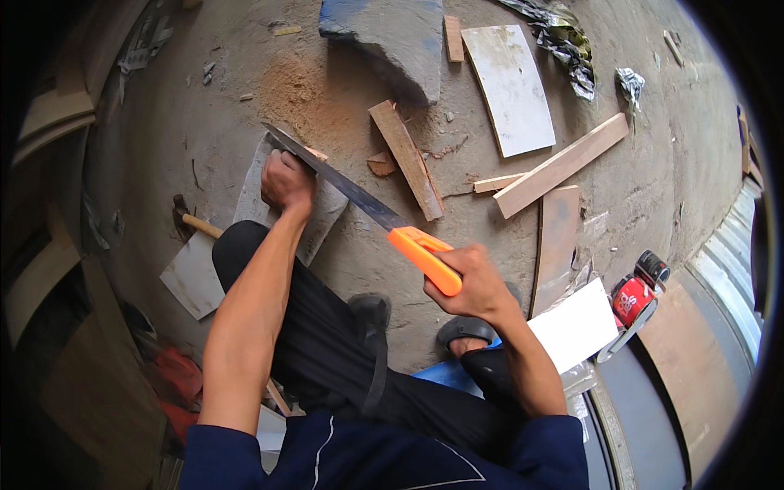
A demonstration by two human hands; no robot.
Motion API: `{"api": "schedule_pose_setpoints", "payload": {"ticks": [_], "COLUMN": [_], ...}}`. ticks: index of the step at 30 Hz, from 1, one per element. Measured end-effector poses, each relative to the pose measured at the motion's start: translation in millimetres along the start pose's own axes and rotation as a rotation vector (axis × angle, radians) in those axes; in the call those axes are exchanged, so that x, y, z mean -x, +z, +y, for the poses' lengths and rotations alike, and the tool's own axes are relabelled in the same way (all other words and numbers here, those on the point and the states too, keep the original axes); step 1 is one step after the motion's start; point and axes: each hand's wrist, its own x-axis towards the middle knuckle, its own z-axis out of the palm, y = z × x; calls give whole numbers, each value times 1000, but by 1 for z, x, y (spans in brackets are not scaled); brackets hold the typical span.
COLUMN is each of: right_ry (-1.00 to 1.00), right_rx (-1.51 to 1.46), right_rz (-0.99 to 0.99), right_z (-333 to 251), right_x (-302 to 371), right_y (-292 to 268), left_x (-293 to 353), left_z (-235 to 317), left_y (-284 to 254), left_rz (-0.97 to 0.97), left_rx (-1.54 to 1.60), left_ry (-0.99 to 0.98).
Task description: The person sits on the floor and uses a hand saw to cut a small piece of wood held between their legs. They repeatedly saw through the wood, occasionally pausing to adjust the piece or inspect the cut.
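Dark navy cloth of the person's shirt (384,449) fills the near edge, with black trousers (327,343) just beyond. From it both forearms reach out over the bare floor. The right hand (467,282) is wrapped round the orange handle (420,257) of a handsaw (351,192), whose blade slants away up and to the left. Its tip lies just beside the left hand (288,180), above a pale slab (322,224). The left hand's knuckles are bent, but its fingertips are hidden, so I cannot tell what it closes on; a scrap of wood (317,153) shows at the blade's far side.

I'd judge the saw fairly light, its long thin blade stiff edgewise yet apt to flex sideways if twisted. The handle, probably plastic, is the place to hold, with a full grip; the toothed edge should be kept clear of the left hand, which is very near. Sawdust (298,94) lies past the tip, and a loose timber strip (406,159) rests right of it, likely stiff and easily lifted.
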Motion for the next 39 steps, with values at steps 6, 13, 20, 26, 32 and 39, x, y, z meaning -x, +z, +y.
{"api": "schedule_pose_setpoints", "payload": {"ticks": [6,13,20,26,32,39], "right_ry": [32,17,27,13,82,4], "right_rx": [46,46,45,80,-13,106], "right_rz": [25,55,29,40,-13,25], "right_z": [1,-6,-6,0,-15,-4], "right_x": [-7,-10,-20,-55,-12,-55], "right_y": [-4,9,16,33,3,34], "left_x": [-2,-1,-2,3,-5,-2], "left_z": [5,2,-6,9,-4,-1], "left_y": [0,-2,0,-7,0,-7], "left_rz": [19,-10,-14,-41,-19,-73], "left_rx": [-42,-25,2,57,-12,55], "left_ry": [-44,-48,-64,5,-60,-4]}}
